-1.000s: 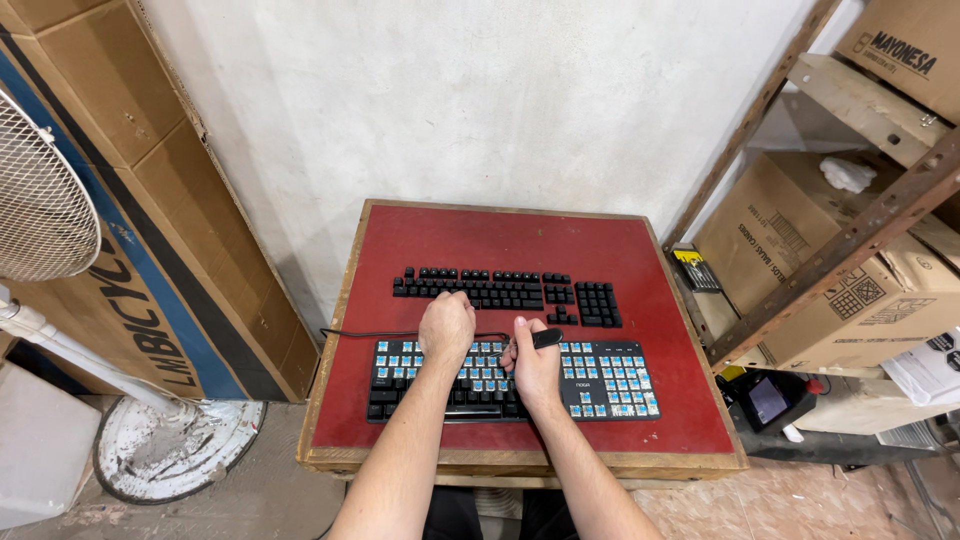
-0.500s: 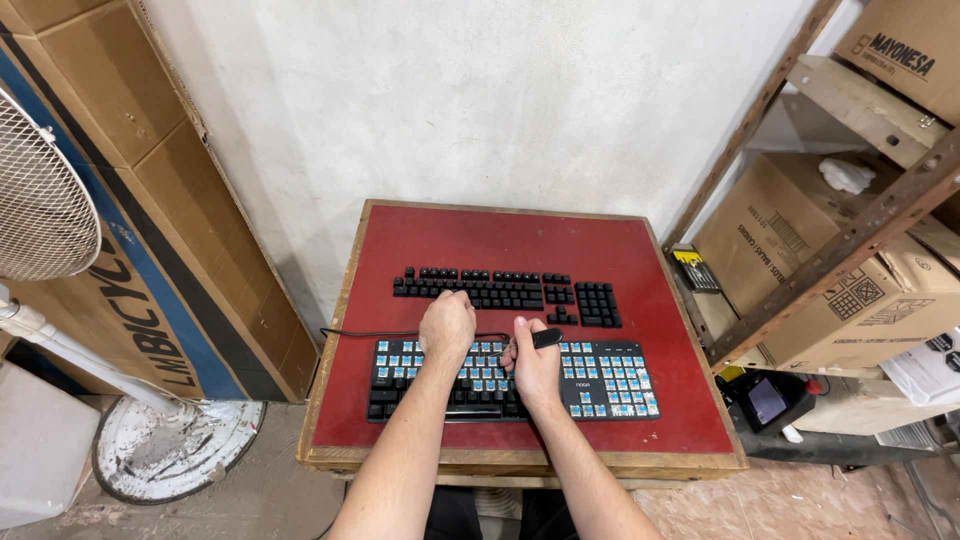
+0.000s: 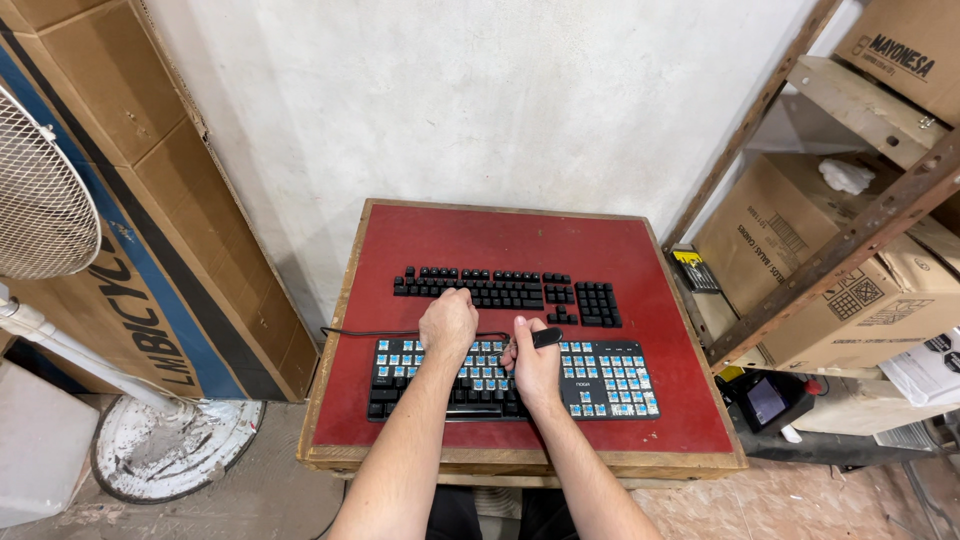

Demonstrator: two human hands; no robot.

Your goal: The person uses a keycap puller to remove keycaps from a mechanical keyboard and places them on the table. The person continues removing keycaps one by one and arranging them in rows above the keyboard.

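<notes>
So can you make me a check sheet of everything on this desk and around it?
Surface: red table top with a wooden rim.
Job's things: keyboard with most caps off, blue switches showing; loose black keycaps laid out in rows behind it.
Clutter: nothing seen.
Hands: left hand on the keyboard's back edge; right hand holds a small black tool.
Cables: black cable runs left off the keyboard.
Surroundings: fan, cardboard boxes, metal shelf, white wall.

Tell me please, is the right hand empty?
No, the right hand grips a small black tool above the keyboard.
</notes>
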